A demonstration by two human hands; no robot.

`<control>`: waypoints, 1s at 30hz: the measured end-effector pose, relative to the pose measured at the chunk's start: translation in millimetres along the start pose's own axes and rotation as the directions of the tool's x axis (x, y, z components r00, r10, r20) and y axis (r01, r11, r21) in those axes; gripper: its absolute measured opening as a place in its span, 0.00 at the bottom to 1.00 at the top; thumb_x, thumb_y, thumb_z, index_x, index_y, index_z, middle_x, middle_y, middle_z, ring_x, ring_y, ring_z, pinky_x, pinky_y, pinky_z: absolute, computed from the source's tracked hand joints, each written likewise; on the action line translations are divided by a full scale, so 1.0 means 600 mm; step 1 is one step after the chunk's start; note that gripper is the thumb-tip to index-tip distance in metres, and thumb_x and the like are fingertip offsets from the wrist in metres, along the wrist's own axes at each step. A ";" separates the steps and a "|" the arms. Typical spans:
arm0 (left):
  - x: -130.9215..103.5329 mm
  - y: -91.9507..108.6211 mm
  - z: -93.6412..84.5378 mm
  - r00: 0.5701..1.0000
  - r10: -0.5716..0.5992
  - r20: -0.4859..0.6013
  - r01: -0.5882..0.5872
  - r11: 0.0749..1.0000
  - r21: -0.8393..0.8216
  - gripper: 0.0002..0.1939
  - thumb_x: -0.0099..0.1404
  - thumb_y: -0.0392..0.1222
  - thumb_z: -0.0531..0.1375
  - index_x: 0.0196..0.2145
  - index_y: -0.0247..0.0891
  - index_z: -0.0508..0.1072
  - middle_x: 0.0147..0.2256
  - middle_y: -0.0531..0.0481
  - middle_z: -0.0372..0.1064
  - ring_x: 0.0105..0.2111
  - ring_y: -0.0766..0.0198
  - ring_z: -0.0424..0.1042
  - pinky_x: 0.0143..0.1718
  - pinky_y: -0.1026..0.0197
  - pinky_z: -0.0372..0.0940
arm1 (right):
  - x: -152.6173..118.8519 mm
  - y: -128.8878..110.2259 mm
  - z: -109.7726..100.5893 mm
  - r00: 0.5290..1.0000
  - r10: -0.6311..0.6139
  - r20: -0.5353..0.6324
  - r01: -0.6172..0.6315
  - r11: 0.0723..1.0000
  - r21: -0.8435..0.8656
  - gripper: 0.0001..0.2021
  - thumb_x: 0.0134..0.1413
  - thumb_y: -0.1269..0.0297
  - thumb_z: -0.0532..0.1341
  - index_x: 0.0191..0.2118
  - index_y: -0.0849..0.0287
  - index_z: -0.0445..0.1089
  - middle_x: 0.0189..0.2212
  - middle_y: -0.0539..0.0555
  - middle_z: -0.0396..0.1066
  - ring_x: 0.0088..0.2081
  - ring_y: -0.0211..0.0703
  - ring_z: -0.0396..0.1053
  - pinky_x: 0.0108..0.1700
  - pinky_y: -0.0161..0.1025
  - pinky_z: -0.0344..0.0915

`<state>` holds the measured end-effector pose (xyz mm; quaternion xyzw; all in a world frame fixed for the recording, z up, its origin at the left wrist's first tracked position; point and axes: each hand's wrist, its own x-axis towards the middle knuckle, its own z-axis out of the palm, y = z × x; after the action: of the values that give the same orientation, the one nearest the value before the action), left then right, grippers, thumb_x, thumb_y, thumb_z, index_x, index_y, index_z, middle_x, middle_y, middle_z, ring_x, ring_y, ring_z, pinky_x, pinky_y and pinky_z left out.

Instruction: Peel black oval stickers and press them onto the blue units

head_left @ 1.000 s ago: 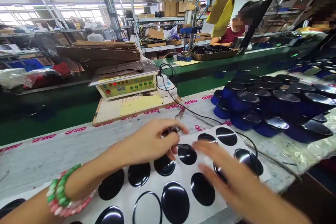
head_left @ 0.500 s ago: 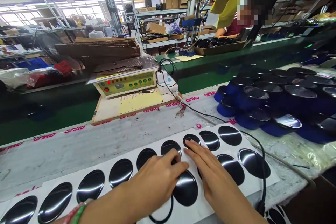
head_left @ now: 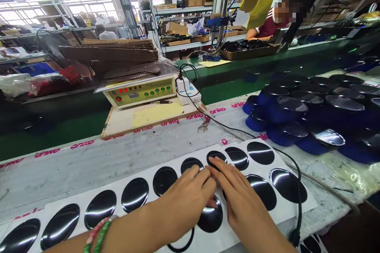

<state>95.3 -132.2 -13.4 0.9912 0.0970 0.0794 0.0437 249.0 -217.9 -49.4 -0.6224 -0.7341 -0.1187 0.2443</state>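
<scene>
A white sheet (head_left: 286,209) bearing rows of glossy black oval pieces lies on the bench before me. My left hand (head_left: 190,191) has its fingers curled down on the sheet, above a black oval (head_left: 211,222); its fingertips are partly hidden, and what they grip cannot be made out. Beside it, my right hand (head_left: 242,195) lies flat with fingers stretched, fingertips resting at another oval (head_left: 214,155) in the back row. The two hands meet near the fingertips. Below my left wrist, a thin black ring (head_left: 190,241) surrounds a white oval area on the sheet.
Stacked dark blue pieces with shiny oval tops (head_left: 291,104) stand at the right. A black cable (head_left: 292,158) runs across the sheet's right end. Behind sits a control box (head_left: 139,93) with lit buttons, beside a white power adapter (head_left: 188,95). A person (head_left: 268,27) sits across the bench.
My left hand has shifted slightly right and its fingers have curled in more, closing up to my right hand. My right hand stays nearly in place.
</scene>
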 end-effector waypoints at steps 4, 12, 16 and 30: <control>-0.013 0.005 0.000 1.000 -0.010 0.006 0.009 0.993 0.121 0.11 0.63 0.29 0.55 0.44 0.32 0.66 0.43 0.44 0.64 0.39 0.57 0.63 0.38 0.56 0.63 | -0.002 0.001 0.003 1.000 0.016 0.003 -0.016 1.000 0.021 0.35 0.38 0.85 0.46 0.56 0.63 0.59 0.57 0.59 0.65 0.59 0.46 0.62 0.54 0.53 0.66; -0.019 0.004 -0.008 0.994 0.108 0.030 -0.111 0.980 0.163 0.11 0.67 0.31 0.53 0.47 0.30 0.67 0.40 0.45 0.66 0.37 0.58 0.64 0.38 0.57 0.62 | -0.004 0.000 0.007 0.998 0.061 0.018 -0.062 0.997 0.049 0.35 0.39 0.86 0.45 0.57 0.61 0.60 0.58 0.58 0.63 0.60 0.43 0.59 0.57 0.50 0.62; -0.008 -0.007 -0.012 0.997 0.080 0.022 -0.081 0.996 0.032 0.05 0.68 0.32 0.52 0.35 0.33 0.66 0.35 0.48 0.65 0.36 0.59 0.64 0.38 0.57 0.62 | -0.006 0.000 0.009 0.996 0.087 0.026 -0.089 0.993 0.081 0.36 0.37 0.85 0.46 0.56 0.61 0.62 0.58 0.58 0.63 0.60 0.43 0.59 0.58 0.50 0.61; -0.099 -0.017 -0.072 0.891 -0.454 0.006 0.125 0.233 -0.964 0.23 0.68 0.40 0.54 0.22 0.40 0.43 0.20 0.59 0.49 0.19 0.72 0.63 0.21 0.67 0.61 | -0.004 0.002 0.002 0.997 0.073 0.032 -0.074 0.996 0.050 0.37 0.37 0.86 0.45 0.57 0.60 0.61 0.58 0.57 0.63 0.60 0.43 0.59 0.57 0.49 0.62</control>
<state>28.7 -131.2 19.4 0.7110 0.2200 0.2486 0.6199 250.1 -219.0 -51.7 -0.6443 -0.7170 -0.0815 0.2531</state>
